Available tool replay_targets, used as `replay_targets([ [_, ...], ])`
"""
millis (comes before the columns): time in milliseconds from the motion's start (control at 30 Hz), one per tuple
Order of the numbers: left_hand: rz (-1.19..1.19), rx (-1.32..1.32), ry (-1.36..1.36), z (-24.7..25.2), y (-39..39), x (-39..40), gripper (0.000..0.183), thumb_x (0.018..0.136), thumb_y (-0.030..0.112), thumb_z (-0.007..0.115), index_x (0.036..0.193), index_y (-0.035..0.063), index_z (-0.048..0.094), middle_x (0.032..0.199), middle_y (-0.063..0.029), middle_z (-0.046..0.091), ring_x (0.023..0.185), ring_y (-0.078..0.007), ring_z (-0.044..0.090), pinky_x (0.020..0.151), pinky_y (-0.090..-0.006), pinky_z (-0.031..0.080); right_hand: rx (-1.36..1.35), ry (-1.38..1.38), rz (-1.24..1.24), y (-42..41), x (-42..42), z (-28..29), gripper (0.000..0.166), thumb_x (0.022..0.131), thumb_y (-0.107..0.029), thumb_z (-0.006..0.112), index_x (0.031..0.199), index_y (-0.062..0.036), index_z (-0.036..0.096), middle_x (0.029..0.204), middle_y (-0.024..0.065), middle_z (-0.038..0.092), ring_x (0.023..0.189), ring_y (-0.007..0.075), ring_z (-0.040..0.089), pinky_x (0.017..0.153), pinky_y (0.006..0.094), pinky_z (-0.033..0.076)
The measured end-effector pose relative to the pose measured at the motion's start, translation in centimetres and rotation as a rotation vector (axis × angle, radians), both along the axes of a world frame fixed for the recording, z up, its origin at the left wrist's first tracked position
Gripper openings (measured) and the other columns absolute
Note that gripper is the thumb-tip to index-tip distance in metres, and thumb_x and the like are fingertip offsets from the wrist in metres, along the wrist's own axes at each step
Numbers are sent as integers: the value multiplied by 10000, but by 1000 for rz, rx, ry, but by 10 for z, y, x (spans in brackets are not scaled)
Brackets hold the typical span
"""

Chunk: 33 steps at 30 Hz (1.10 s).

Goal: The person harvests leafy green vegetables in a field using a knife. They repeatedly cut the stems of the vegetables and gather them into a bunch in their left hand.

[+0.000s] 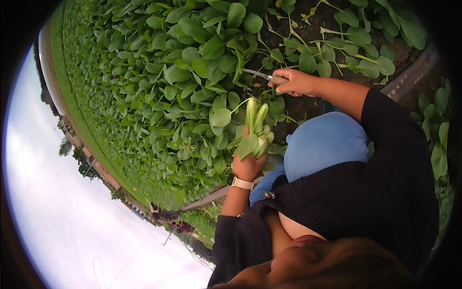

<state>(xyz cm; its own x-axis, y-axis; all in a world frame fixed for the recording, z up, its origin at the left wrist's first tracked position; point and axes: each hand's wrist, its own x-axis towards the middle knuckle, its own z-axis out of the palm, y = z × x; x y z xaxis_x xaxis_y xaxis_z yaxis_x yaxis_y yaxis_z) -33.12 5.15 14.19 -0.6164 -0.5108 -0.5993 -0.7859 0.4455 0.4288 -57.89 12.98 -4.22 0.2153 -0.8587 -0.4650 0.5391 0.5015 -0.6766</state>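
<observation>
My left hand point(251, 166), with a pale-banded watch point(242, 183) on the wrist, grips a small bunch of leafy greens like pak choi point(255, 115). Their pale stem bases point away from me, and one leaf hangs over my fingers. In my right hand point(294, 83) is a small knife point(269, 77), held by its brown handle. Its thin, slightly curved blade points left, the tip against the leaves at the edge of a dense standing crop point(205, 54). Bare soil and low leaves lie beneath the knife hand.
Several cut greens point(357, 54) lie on dark soil beyond my right hand. A dark strip like a pipe or plastic edging point(411, 74) runs along the bed at right. My blue-clad knee point(326, 144) is close below my hands. Other people point(175, 220) are far off at lower left.
</observation>
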Motion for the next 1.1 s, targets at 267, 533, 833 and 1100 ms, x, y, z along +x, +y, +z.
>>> replay_targets([
  [267, 294, 738, 137, 6, -21, -66, 787, 740, 114, 757, 1417, -12, 377, 1196, -90, 582, 1046, -194, 575, 934, -330, 458, -242, -220, -201, 5, -28, 65, 571, 755, -272, 810, 1193, -41, 526, 991, 25, 615, 545, 20, 426, 457, 165, 363],
  [533, 427, 845, 294, 10, -36, -77, 686, 757, 93, 745, 1347, -13, 410, 1166, -101, 591, 1027, -216, 601, 886, -361, 502, -162, 426, -309, 18, -44, 32, 285, 784, -223, 788, 958, -89, 607, 709, -73, 474, 633, 34, 403, 581, 244, 361],
  [833, 239, 814, 14, -55, -67, -121, 586, 791, 127, 730, 1296, -16, 470, 1102, -125, 632, 937, -225, 652, 841, -366, 534, 88, -177, -424, 6, -21, 34, 261, 954, -313, 593, 1093, -98, 539, 796, -51, 536, 575, 37, 439, 498, 203, 356],
  [1100, -424, -198, -625, -87, -104, -186, 1218, 670, 232, 783, 1506, 45, -83, 1076, -261, 651, 953, -374, 662, 846, -397, 536, -158, 728, -481, -19, 10, -76, 560, 958, -213, 442, 1494, -126, 305, 1155, 221, 623, 1030, 323, 623, 868, 393, 489],
])
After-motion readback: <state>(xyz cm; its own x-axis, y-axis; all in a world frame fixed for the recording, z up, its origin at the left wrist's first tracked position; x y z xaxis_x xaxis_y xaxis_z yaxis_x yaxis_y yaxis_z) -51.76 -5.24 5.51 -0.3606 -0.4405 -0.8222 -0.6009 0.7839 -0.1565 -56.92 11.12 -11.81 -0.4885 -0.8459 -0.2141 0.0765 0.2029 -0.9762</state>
